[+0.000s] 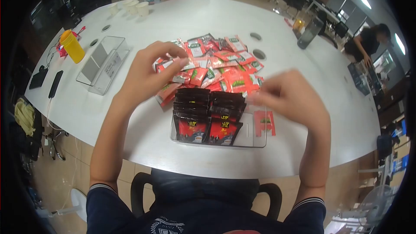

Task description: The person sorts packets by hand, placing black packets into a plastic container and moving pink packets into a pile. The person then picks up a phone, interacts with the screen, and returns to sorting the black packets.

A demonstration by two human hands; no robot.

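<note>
My left hand (158, 67) hovers at the left side of a heap of red and white sachets (236, 80), fingers curved and thumb apart from them, with nothing visible between. Blurred by motion, my right hand (297, 97) is near the right end of a clear plastic box (253, 143); its fingers point left and down, and I cannot tell what they hold. Two rows of black and red coffee sachets (193, 128) stand upright in the box's left and middle part. One red sachet (271, 123) lies flat just right of the box.
Left on the white table (147, 147) are another clear box (106, 67), a yellow bottle (72, 47) and a black phone (56, 84). Paper cups (142, 8) stand farther back. A dark bottle (308, 32) is at right. One person sits opposite; another stands far right.
</note>
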